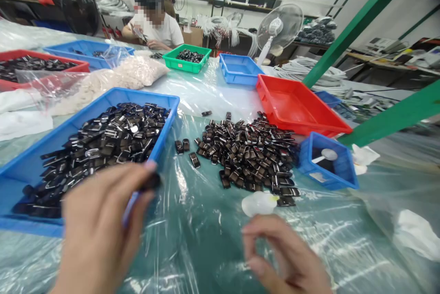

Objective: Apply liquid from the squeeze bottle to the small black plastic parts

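My left hand (106,216) is over the near right edge of a large blue tray (172,115), blurred, with a small dark piece (151,181) pinched between thumb and fingers. That tray holds a heap of black pieces (113,133). To its right, a pile of dark brown and black pieces (247,152) lies on the plastic-covered table (199,239), with a few loose ones beside it. My right hand (282,253) is curled just in front of a white oval object (259,203), thumb and fingertips apart, nothing visible between them.
A small blue bin (328,179) with a white spoon stands right of the pile, behind it a red tray (302,104). Farther back are another blue tray (240,68), a green tray (187,58) and a seated person (158,28). Green posts (395,113) cross the right side.
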{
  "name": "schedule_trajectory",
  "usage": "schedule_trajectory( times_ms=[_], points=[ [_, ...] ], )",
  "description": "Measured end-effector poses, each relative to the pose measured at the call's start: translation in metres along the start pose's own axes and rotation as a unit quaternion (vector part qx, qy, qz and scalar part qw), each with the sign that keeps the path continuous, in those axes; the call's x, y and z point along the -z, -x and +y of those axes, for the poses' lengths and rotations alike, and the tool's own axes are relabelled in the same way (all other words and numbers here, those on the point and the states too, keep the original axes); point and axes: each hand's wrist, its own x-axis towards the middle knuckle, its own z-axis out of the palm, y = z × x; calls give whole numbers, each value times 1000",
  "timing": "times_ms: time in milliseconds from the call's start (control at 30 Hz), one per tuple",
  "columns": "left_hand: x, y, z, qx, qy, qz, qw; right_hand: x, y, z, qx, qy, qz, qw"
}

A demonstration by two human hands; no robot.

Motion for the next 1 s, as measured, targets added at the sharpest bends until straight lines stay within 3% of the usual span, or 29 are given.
schedule_trajectory(
  times_ms=[67,133,200,267,367,500,667,867,1000],
  points=[
    [9,-14,-10,41,-150,58,986,16,0,1,166,123,118,971],
    [9,-21,-15,-21,-211,47,976,31,-3,11,230,169,200,937],
    [-2,-22,-11,-122,-216,-10,969,40,-5,25,183,193,200,943],
    [-20,-20,0,-196,-207,-85,955,42,-7,39,80,220,132,963],
    [-52,-24,17,-211,-199,-163,943,38,-7,48,-52,193,46,979],
    [-79,-40,19,-197,-174,-202,943,31,-5,43,-106,163,41,980],
    [-79,-36,13,-191,-102,-201,955,32,-4,39,-94,174,46,979],
    [-66,-5,36,-234,29,-192,953,36,-5,41,-99,174,20,980],
    [-57,3,41,-203,109,-232,945,37,-2,39,-71,182,28,980]
  ],
)
